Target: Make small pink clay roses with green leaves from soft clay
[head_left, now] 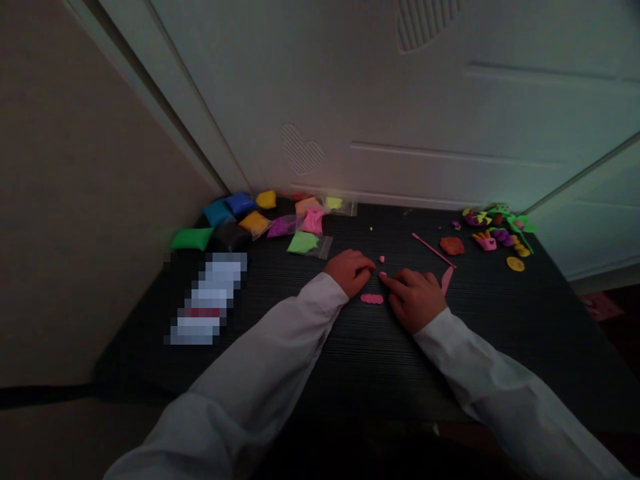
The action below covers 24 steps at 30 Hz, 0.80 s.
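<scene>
My right hand (417, 299) rests on the dark table, index finger stretched out with its tip on a small bit of pink clay (383, 274). Opposite it, my left hand (351, 273) lies with the index finger extended, the other fingers loosely bent and nothing visible in it. Just beyond the fingertips sits another small pink clay lump (381, 259). A short row of flattened, overlapping pink clay discs (372, 299) lies between the hands, nearer to me. Partly behind my right hand is a pink clay knife (447, 279), and a thin pink modelling stick (433, 250) lies farther back.
Bags of coloured clay, including a green one (192, 239) and a light green one (303, 243), line the back left. A blurred-out flat item (210, 297) lies left. Back right are a reddish-orange clay piece (452, 246), a pink pot-like figure (485, 241) and a yellow disc (515, 264).
</scene>
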### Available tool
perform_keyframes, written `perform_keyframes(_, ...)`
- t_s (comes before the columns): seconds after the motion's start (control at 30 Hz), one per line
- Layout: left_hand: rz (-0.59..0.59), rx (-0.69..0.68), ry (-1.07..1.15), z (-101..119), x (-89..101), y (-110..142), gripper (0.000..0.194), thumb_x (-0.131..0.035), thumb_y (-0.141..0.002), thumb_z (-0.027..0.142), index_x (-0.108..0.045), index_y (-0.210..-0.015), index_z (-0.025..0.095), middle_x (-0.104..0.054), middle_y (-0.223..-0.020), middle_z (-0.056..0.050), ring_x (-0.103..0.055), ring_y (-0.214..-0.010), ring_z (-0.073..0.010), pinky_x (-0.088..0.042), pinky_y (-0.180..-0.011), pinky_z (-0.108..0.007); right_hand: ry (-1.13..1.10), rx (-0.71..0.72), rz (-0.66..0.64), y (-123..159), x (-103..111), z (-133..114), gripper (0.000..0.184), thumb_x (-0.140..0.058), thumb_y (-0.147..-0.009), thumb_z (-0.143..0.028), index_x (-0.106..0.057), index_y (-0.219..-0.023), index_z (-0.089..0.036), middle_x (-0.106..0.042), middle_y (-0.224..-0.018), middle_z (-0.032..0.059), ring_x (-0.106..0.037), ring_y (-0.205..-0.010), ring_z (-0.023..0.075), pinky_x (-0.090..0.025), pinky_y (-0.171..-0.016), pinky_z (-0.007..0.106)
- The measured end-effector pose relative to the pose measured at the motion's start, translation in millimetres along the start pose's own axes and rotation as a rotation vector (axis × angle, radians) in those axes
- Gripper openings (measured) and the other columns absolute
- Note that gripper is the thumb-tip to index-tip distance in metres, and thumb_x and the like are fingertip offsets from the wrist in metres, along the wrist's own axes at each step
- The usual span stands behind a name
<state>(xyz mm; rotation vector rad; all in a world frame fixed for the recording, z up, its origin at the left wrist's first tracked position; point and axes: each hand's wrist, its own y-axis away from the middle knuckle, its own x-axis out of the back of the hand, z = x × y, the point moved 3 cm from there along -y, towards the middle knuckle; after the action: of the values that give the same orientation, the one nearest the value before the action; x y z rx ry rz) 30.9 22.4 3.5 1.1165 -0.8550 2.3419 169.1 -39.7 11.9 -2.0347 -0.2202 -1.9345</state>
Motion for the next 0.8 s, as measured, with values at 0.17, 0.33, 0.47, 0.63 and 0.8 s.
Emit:
perform_keyframes(0.17, -0.002, 0.001, 0.003, 1, 0.3, 0, 0.022, -0.044, -0.071, 0.014, -0.063, -0.080, 0.015, -0.060, -0.073, -0.003, -0.052, -0.071, -0.0137, -0.041, -0.071, -0.027, 0.055, 0.021, 0.002, 1, 3, -5, 0.034, -0.038, -0.079, -0.027, -0.049, -0.111, -0.026, -0.057, -0.090, 0.0037, -0.049, -0.079, 0.0211, -0.023, -0.066, 0.036)
perform_keyframes(0.33, 0.009, 0.006, 0.012, 1, 2.1, 0, 0.021, -0.045, -0.070, 0.013, -0.063, -0.080, 0.015, -0.060, -0.072, -0.003, -0.051, -0.071, -0.0133, -0.041, -0.070, -0.026, -0.127, 0.017, 0.069, 0, 1, 2, 0.031, -0.042, -0.077, -0.023, -0.053, -0.107, -0.025, -0.057, -0.087, 0.0039, -0.050, -0.080, 0.0185, -0.028, -0.067, 0.034)
perform_keyframes(0.47, 0.026, 0.014, 0.042, 3, 4.4, -1, 0.020, -0.048, -0.070, 0.017, -0.063, -0.083, 0.016, -0.058, -0.070, -0.002, -0.051, -0.068, -0.0119, -0.041, -0.068, -0.025, -0.469, -0.051, 0.218, -4, 2, 15, 0.024, -0.045, -0.077, -0.029, -0.056, -0.097, -0.022, -0.055, -0.078, 0.0023, -0.050, -0.071, 0.0134, -0.036, -0.064, 0.028)
perform_keyframes(0.63, 0.025, 0.015, 0.074, 4, 4.7, 0, 0.019, -0.049, -0.070, 0.019, -0.062, -0.084, 0.018, -0.057, -0.067, -0.001, -0.049, -0.066, -0.0116, -0.041, -0.066, -0.025, -0.436, -0.051, 0.201, -7, 1, 19, 0.024, -0.046, -0.077, -0.032, -0.059, -0.094, -0.022, -0.056, -0.079, 0.0028, -0.051, -0.074, 0.0143, -0.035, -0.065, 0.028)
perform_keyframes(0.8, 0.022, 0.032, 0.057, 3, 4.2, 0, 0.020, -0.047, -0.071, 0.017, -0.063, -0.083, 0.017, -0.058, -0.069, -0.001, -0.049, -0.067, -0.0119, -0.041, -0.067, -0.025, -0.124, -0.007, 0.061, -2, 4, 10, 0.033, -0.037, -0.081, -0.034, -0.051, -0.110, -0.026, -0.056, -0.089, 0.0044, -0.048, -0.081, 0.0178, -0.026, -0.068, 0.032)
